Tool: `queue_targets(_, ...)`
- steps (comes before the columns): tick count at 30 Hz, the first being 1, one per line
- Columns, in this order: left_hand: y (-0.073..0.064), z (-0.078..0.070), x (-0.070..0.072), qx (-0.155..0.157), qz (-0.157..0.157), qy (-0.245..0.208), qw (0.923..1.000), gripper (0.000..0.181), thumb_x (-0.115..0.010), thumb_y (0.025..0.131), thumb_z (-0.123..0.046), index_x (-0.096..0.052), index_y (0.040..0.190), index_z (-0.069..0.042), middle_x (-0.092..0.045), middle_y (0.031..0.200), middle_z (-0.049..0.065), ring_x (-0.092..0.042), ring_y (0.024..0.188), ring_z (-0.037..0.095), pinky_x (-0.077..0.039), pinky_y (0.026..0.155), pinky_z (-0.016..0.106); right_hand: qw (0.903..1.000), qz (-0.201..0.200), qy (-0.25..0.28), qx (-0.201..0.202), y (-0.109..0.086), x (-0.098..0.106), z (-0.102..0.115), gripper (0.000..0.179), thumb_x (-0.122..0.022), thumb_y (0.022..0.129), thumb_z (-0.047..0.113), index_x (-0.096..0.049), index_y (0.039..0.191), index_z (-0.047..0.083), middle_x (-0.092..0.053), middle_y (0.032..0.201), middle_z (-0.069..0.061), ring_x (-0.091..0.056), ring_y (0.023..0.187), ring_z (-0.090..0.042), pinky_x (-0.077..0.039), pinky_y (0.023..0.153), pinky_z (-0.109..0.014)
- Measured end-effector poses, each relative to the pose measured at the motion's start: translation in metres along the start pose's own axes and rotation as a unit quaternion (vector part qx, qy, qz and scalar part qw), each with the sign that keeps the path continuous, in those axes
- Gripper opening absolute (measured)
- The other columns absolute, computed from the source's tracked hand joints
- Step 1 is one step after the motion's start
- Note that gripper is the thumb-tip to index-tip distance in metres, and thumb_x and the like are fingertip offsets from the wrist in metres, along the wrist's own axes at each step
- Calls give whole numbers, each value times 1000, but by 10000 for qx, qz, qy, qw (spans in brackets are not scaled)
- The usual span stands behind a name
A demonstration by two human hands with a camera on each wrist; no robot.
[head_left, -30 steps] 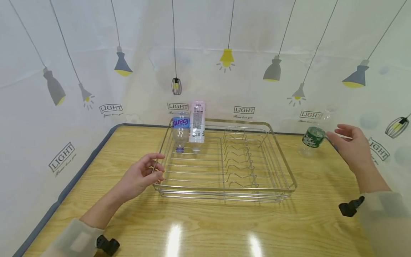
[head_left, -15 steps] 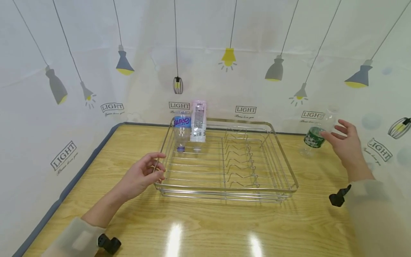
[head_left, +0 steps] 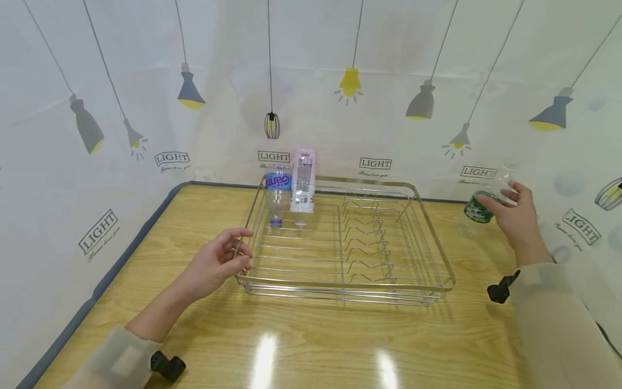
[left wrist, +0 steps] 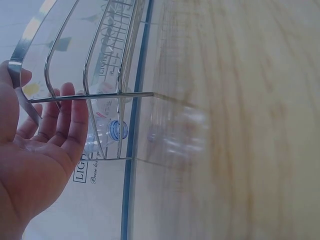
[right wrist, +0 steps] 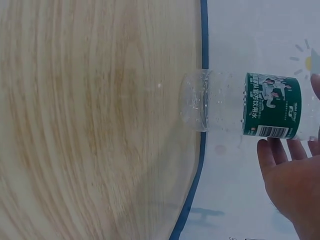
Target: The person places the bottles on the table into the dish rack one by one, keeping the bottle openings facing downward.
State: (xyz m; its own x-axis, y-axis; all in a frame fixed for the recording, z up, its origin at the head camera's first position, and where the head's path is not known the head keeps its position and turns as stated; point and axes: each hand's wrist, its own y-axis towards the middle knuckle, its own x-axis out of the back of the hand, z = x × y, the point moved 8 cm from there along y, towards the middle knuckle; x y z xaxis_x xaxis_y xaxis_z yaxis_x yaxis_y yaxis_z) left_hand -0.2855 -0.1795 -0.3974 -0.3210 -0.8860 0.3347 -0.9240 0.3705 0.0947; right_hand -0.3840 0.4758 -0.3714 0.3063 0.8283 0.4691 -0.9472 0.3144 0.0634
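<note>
My left hand (head_left: 221, 262) holds the left side of the wire dish rack (head_left: 340, 283), thumb and fingers around its rim near the front corner. A clear plastic bottle with a green label (head_left: 478, 207) stands on the table right of the rack. Around that bottle is my right hand (head_left: 517, 221), thumb over the label and fingers on the other side. In the right wrist view the fingertips (right wrist: 265, 147) meet the bottle's edge; a firm grip cannot be made out. Inside the rack, a blue-labelled bottle (head_left: 278, 189) and a pink-and-white bottle (head_left: 303, 181) stand upside down.
The wooden table (head_left: 311, 346) meets a light wall covering (head_left: 311, 108) printed with hanging lamps, along a blue-grey edge strip (head_left: 141, 232). Wire dividers (head_left: 366, 237) fill the rack's right part. A black camera mount (head_left: 502, 286) sits on the right wrist.
My right hand has moved left, from beside the green-labelled bottle to around it. The left hand stays at the rack's rim. The bottles have not moved; the view shifts slightly.
</note>
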Motion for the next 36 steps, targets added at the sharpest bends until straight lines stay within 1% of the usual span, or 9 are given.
queue_targets(7,-1,-2,0,-113,8,-67,9999,54,-64,108,-6,-44,157,1,-63,122,27,-71,99,17,-64,87,27,9995,-223,-218,44,0,1,-3,98,-64,105,59,-6,178,30,-19,182,-16,-28,162,-46,-45,111,-46)
queue_targets(12,0,-2,0,-47,3,-19,10000,55,-64,108,-7,-45,159,-2,-63,124,27,-71,100,17,-64,87,27,9991,-202,-325,154,-4,3,-1,96,-64,104,59,-9,177,31,-23,181,-15,-32,157,-42,-44,98,-28)
queue_targets(15,0,-1,0,-13,-22,56,10000,55,-64,109,-9,-46,160,-4,-63,125,27,-72,100,17,-64,87,27,9987,-173,-361,306,-7,5,6,94,-66,104,58,-10,177,33,-33,177,-7,-35,153,-36,-44,90,-16)
queue_targets(17,-1,-1,1,5,-38,109,9999,55,-64,109,-10,-46,161,-5,-64,126,27,-73,99,17,-64,87,28,9983,-147,-330,450,-10,6,13,92,-67,105,55,-12,177,33,-39,170,3,-38,150,-31,-44,85,-11)
queue_targets(20,-1,-1,1,42,-59,134,9999,56,-65,109,-12,-46,162,-6,-63,128,29,-74,100,17,-64,86,28,9975,-106,-249,657,-16,6,28,90,-68,106,51,-15,176,33,-41,161,14,-41,145,-23,-44,82,-6)
queue_targets(25,-2,-2,3,39,-54,155,9999,55,-65,111,-17,-47,162,-6,-61,133,26,-75,103,21,-64,85,29,9944,-105,-318,1003,-30,4,56,87,-68,106,49,-18,176,33,-44,160,14,-45,132,-5,-44,84,-7)
queue_targets(28,-4,-4,6,-38,-74,192,9998,53,-64,112,-17,-48,161,-5,-59,138,25,-74,103,18,-64,83,29,9910,-102,-396,1273,-38,3,75,84,-68,107,45,-20,175,33,-46,161,11,-44,123,5,-43,84,-6)
queue_targets(31,-6,-4,12,-62,-146,306,9994,50,-65,112,-19,-51,159,-6,-58,142,25,-73,104,14,-65,84,33,9871,-49,-402,1546,-48,0,94,82,-69,108,41,-22,175,31,-48,160,9,-45,120,8,-44,85,-5)
queue_targets(36,-9,-5,22,-90,-365,511,9980,45,-67,112,-23,-58,154,-9,-62,142,20,-72,104,13,-65,87,34,9807,121,-206,1942,-65,-5,120,78,-69,109,30,-26,174,30,-51,149,22,-50,121,7,-46,88,-3)
